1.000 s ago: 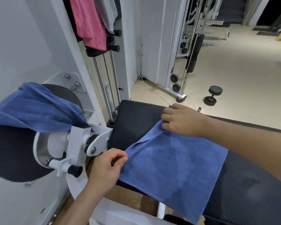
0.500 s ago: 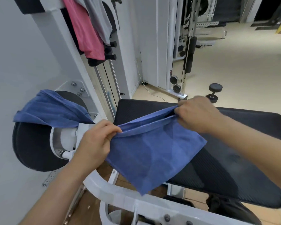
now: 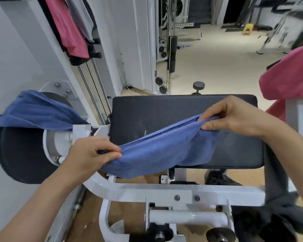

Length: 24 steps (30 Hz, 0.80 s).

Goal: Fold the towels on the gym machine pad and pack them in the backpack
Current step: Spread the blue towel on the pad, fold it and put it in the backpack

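1. The blue towel (image 3: 164,151) hangs doubled over. Its paired top edges are pulled into a line that slopes across the front half of the gym machine pad (image 3: 182,109). Its lower part sags over the pad's near edge.
2. The left hand (image 3: 93,154) pinches the towel's left end, thumb over curled fingers, just off the pad's near-left corner. The right hand (image 3: 234,117) pinches the other end between thumb and fingers above the pad's right half.
3. Judging by the doubled edge, one fold is in and the towel is not yet laid down or made compact. I would call the task early.
4. A second blue towel (image 3: 37,110) lies bunched and unfolded over the round black roller (image 3: 21,154) left of the pad.
5. A pink towel (image 3: 290,74) drapes over the white frame right of the pad, also unfolded.
6. A pink cloth (image 3: 68,27) and a grey cloth (image 3: 80,14) hang behind the pad on the left. I cannot tell whether they belong to the job.
7. Dark fabric (image 3: 278,215) below the pad's right corner may be the backpack, though that is unclear. Nothing is visibly packed.
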{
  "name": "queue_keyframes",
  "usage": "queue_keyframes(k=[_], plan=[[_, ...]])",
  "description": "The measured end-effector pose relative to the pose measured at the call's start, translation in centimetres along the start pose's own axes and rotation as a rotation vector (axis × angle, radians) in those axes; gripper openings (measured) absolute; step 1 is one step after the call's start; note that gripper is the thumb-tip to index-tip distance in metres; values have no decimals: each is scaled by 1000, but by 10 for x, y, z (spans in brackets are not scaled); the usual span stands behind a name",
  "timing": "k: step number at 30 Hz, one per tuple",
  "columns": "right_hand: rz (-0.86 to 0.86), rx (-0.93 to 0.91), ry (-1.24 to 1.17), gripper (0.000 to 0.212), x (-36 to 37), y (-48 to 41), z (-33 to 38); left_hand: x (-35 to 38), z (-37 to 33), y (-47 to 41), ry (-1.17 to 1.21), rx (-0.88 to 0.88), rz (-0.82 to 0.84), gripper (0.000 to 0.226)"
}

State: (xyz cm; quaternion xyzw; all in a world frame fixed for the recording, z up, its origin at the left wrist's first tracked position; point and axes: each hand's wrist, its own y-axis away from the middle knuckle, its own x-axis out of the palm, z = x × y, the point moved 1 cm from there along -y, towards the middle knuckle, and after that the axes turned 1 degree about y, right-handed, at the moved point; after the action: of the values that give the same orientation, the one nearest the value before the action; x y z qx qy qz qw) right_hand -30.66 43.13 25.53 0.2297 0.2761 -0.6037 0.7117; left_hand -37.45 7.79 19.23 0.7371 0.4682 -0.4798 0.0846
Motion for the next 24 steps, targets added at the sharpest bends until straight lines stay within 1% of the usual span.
queue_keyframes(k=[2,3,5,7,10,12,13,14,15,16,18,21,24], plan=[[-40,45,125,17,10,9,-2,3,9,12,30,-53,80,35],[-53,59,167,15,14,13,-3,3,15,15,40,-98,94,41],[-78,58,144,16,19,22,-4,3,25,14,71,-173,69,43],[-112,53,78,19,19,28,-8,3,29,8,110,-202,35,49],[-154,83,54,18,13,26,-20,8,26,-14,122,-168,37,42],[-153,138,51,27,7,16,-36,17,26,-34,121,-136,33,37],[-148,164,70,31,2,9,-45,22,28,-46,112,-109,25,38],[-149,186,95,30,-3,2,-54,27,31,-59,105,-85,16,40],[-154,207,108,23,-8,-8,-64,34,36,-73,105,-71,0,42],[-163,227,109,17,-13,-18,-75,42,41,-88,107,-75,-15,44],[-182,262,137,15,-20,-40,-102,59,48,-120,122,-118,-61,47],[-215,326,293,12,-25,-73,-144,87,54,-162,103,-206,-129,46],[-270,365,354,25,-25,-102,-179,109,62,-193,60,-259,-163,38]])
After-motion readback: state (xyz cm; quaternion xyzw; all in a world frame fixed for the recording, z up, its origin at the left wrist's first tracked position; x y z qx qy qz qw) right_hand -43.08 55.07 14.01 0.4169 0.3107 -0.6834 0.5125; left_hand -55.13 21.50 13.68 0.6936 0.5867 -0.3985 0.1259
